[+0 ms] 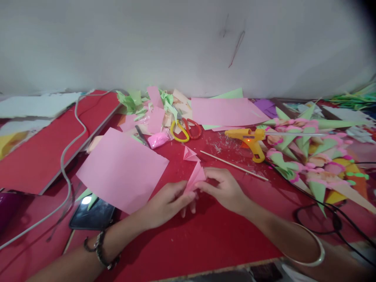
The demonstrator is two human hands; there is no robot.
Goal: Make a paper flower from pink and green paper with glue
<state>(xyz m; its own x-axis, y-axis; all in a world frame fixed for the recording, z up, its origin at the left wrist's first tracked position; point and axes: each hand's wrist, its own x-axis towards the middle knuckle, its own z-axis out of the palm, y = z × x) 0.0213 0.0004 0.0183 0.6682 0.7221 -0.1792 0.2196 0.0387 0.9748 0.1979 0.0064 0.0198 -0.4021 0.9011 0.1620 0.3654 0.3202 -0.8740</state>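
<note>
Left hand [167, 205] holds the near end of the folded pink paper [196, 176], right hand [226, 190] pinches its right edge; I read both as closed on it. Paper sits between them, long axis running away from me, leaning right. Fanned pink piece [190, 155] just past its far tip, right hand nearer; can't tell if touching. Outward: stick [233, 165] on desk [205, 244], glue gun [249, 137] right, pink sheet [123, 168] left.

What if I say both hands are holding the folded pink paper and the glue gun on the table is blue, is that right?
Not quite: the glue gun is yellow, not blue, as the head view shows. The left hand and right hand do hold the folded pink paper.
</note>
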